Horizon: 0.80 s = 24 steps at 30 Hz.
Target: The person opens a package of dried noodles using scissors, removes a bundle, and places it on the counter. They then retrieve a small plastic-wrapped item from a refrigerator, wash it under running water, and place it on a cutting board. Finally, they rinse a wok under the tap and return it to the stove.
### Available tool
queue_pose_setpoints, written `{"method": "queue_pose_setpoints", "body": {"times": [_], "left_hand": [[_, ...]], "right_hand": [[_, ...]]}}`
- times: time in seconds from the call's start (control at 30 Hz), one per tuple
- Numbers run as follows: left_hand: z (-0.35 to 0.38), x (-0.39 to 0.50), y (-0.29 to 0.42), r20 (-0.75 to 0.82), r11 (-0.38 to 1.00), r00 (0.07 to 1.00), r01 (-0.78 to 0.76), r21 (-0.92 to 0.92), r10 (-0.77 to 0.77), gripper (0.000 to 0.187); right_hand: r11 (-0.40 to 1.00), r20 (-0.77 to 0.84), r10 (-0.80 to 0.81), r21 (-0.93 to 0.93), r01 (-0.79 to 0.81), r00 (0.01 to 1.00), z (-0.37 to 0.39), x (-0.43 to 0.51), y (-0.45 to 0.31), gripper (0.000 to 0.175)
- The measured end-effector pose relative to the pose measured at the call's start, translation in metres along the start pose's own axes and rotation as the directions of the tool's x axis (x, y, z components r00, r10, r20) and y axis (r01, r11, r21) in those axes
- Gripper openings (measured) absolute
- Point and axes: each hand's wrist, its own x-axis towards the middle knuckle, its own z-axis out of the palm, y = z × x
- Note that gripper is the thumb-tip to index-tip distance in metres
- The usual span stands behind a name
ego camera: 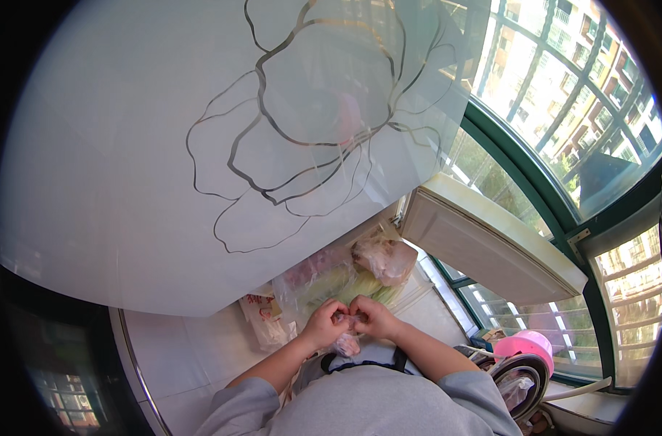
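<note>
Just in front of my body, both hands meet at the gathered neck of a small clear plastic bag [346, 346]. Something pinkish sits inside it, too blurred to name. My left hand [326, 325] pinches one side of the neck, and my right hand [375, 319] pinches the other. Beyond my fingers lie long pale-green vegetables [331, 291] in clear plastic, perhaps corn in husks. Another clear bag [388, 259] with pale brownish contents rests at their far right end. Left of these is a white plastic bag [265, 321] with red printing.
A large glossy white door panel [145, 163] with a floral line design fills the upper left. On the right, a white cabinet door [489, 245] juts out before green-framed windows [519, 163]. By my right elbow are a pink plastic basin [527, 346] and a round dark-rimmed container [538, 376].
</note>
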Motion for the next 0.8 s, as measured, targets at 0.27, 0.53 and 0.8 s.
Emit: {"method": "queue_pose_setpoints", "body": {"times": [0.27,0.53,0.8], "left_hand": [[-0.01,0.009,-0.007,0.157,0.995,0.983,-0.102,0.008,0.099,0.022],[-0.01,0.019,-0.008,0.201,0.983,0.966,-0.175,0.061,0.16,0.018],[-0.005,0.009,-0.013,0.099,0.991,0.994,-0.024,-0.135,0.038,0.014]], "right_hand": [[0.999,0.014,-0.018,0.04,0.017,1.0,0.003,-0.001,0.007,0.026],[0.997,0.011,-0.081,0.013,0.08,0.997,0.002,0.001,0.005,0.024],[0.989,0.019,-0.045,-0.139,0.047,0.999,-0.007,0.002,0.006,0.019]]}}
